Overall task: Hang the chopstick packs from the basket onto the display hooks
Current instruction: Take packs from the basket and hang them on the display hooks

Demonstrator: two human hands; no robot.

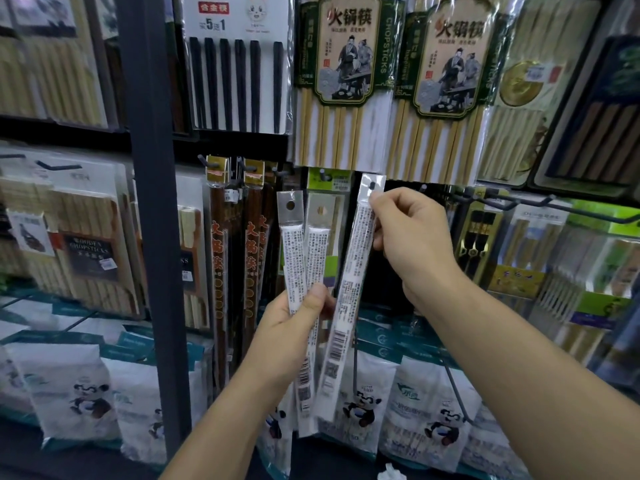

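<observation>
Right hand: the right hand (412,233) has its fingers pinched on the upper part of one chopstick pack (349,289), just under the header; the hang hole sits right at the dark tip of a display hook (372,185); whether the hook is through the hole, I cannot tell
Left hand: the left hand (294,327) is closed around two spare packs (304,271), thumb across their fronts, gripping near the middle
Where the pack is: in front of the dark gap in the middle of the display rack, below the bottom edge of the big bamboo packs (346,81) hanging above, and beside the green-headed pack (329,188) already hung
Axis and pointing: long axis near upright, leaning; header end up and to the right at the hook, barcode end down and to the left; printed back faces the camera
Risk: the hole is small and the film header floppy; a slight miss and the hook tip pushes the header aside or folds it; letting go too early drops the pack onto the panda bags (360,403) below
Risk two: the leaning lower end lies close to the left hand's packs; a snag there could tug the header off the hook
Basket: not in view
</observation>
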